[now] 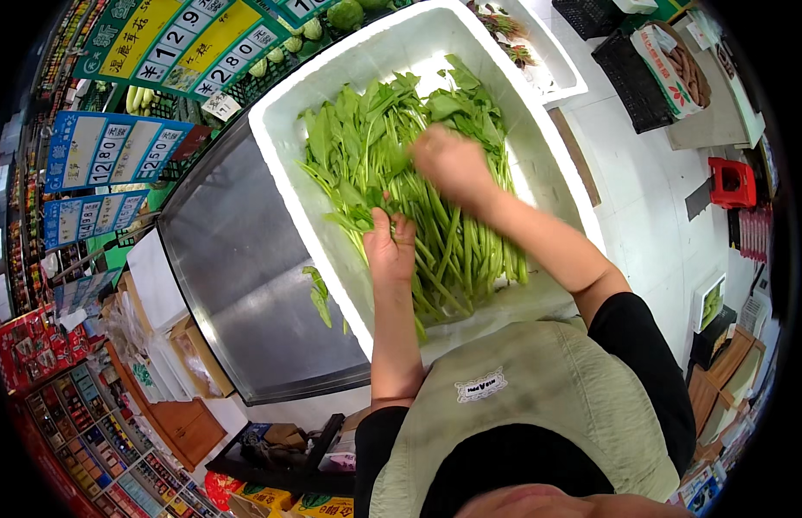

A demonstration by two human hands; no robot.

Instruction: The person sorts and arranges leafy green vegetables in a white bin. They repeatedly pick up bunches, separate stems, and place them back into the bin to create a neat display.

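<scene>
A deep white foam box [563, 175] in front of me holds a heap of leafy green stalks [462, 249], with leaves towards the far side and cut stems towards me. My left hand [389, 246] is over the heap's left part, palm up, its fingers and thumb closed around some leafy greens [356, 207]. Further in and to the right, my right hand [449, 165] is blurred by motion above the leaves. Its fingers are curled, and whether they grip any greens cannot be made out.
Left of the box lies a metal counter top [245, 259] with a loose green leaf [318, 296] on it. Price signs [116, 152] stand over vegetable crates at the left. Another foam box [566, 71] sits at the far right. A red stool [731, 182] stands on the tiled floor.
</scene>
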